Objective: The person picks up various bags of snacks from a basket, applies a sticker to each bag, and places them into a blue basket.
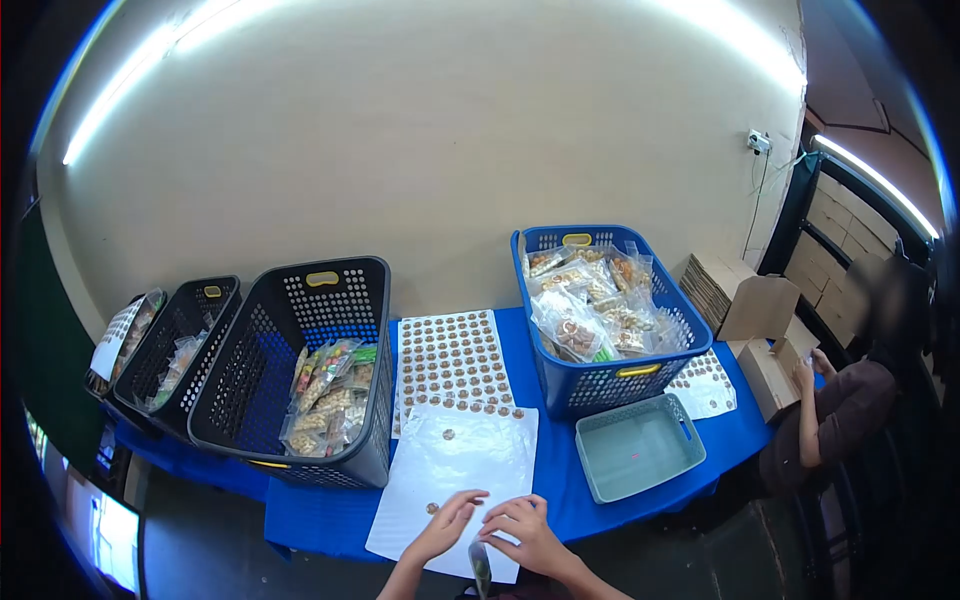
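My left hand [448, 526] hovers over the front part of a white sheet [460, 465], its fingers extended and holding nothing I can see. A round brown sticker [432, 508] lies on the sheet just beside that hand, and another sits higher up. Close by on the right, my right hand [526, 532] has its fingers curled in, pinching the top of a small clear plastic packet [481, 568]. The packet hangs down near the sheet's front edge; its contents look dark greenish and are hard to make out. Behind is a sheet full of round stickers [452, 355].
A dark basket [235, 410] with snack packets stands left, with smaller baskets beyond. A blue basket [575, 370] heaped with packets stands right, behind a grey-green tray [640, 450]. At far right, a person [840, 405] handles a cardboard box [775, 375].
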The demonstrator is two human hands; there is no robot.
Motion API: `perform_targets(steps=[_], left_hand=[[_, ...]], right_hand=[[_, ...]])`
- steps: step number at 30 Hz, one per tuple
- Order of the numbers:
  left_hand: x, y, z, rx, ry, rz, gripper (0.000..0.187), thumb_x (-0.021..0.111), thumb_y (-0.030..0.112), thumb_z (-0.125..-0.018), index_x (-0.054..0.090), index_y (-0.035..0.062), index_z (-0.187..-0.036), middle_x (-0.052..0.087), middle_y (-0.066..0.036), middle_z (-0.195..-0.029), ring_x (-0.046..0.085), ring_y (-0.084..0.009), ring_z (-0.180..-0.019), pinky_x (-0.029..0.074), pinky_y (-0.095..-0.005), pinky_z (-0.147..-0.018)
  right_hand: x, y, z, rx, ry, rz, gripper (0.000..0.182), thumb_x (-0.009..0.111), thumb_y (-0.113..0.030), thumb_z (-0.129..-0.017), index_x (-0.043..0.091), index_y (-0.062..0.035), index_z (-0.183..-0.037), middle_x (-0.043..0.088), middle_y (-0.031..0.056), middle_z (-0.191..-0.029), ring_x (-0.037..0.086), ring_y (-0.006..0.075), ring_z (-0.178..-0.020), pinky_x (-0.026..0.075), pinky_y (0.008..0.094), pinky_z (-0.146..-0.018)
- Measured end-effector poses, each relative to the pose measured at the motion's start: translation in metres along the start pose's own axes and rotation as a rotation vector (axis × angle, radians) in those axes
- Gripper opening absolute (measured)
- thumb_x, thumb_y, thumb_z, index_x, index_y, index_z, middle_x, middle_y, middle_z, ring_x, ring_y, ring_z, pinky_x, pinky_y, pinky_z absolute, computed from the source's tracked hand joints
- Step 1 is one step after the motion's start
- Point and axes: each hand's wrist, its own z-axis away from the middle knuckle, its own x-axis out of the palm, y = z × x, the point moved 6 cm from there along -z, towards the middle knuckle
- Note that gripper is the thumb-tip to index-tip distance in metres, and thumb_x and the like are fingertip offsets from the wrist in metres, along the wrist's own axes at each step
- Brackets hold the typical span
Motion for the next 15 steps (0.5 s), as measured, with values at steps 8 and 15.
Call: perform_targets(steps=[8,15], left_hand=[[0.013,0.049,-0.018,0.156,-0.017,-0.423,0.012,0.062,0.008,-0.074,0.061,0.0006,-0.083,0.061,-0.009,-0.079,0.057,-0.0180,-0.077,0.043,-0.0278,-0.072],[0.012,0.050,-0.047,0.284,0.430,-0.486,0.010,0.061,0.011,-0.074,0.059,0.0025,-0.068,0.057,-0.007,-0.067,0.053,-0.0204,-0.066,0.038,-0.0303,-0.064]], right_hand=[[-0.018,0.047,-0.006,0.176,0.043,-0.203,0.019,0.065,-0.018,-0.073,0.056,-0.0019,-0.069,0.056,0.0069,-0.065,0.052,0.0199,-0.058,0.038,0.0289,-0.056],[-0.034,0.056,-0.025,0.276,0.145,-0.306,0.019,0.062,-0.016,-0.076,0.056,0.0011,-0.071,0.054,0.0093,-0.062,0.052,0.0185,-0.053,0.042,0.0285,-0.051]])
